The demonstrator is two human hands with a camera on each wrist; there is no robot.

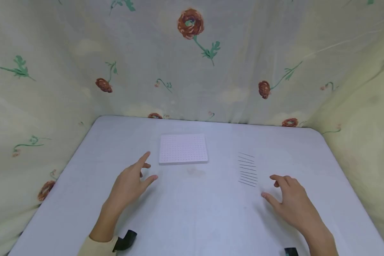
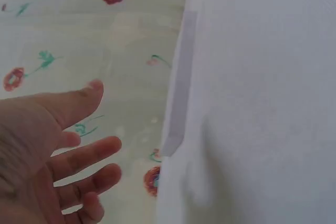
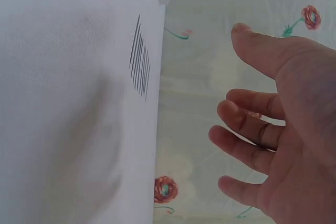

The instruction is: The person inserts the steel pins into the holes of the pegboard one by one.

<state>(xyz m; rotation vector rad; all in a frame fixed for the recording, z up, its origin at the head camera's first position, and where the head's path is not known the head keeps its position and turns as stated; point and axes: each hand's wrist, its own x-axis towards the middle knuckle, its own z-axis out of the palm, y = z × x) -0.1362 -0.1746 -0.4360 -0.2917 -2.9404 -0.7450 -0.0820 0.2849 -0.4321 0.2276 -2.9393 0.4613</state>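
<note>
A white rectangular board (image 1: 183, 148) dotted with rows of small holes lies toward the back of the table, left of centre. To its right, several thin dark rods (image 1: 247, 170) lie roughly parallel in a column. My left hand (image 1: 128, 185) hovers over the table in front of the board's left side, fingers relaxed and holding nothing. On the other side, my right hand (image 1: 292, 202) is raised just right of the rods, thumb apart from the fingers, also with nothing in it. The right wrist view shows the same rods (image 3: 139, 64) beyond the loosely bent fingers (image 3: 244, 145).
A white cloth covers the table (image 1: 198, 213). Flower-printed curtains (image 1: 233, 71) hang behind the table and along both sides. Dark wrist straps (image 1: 125, 241) show near the bottom edge.
</note>
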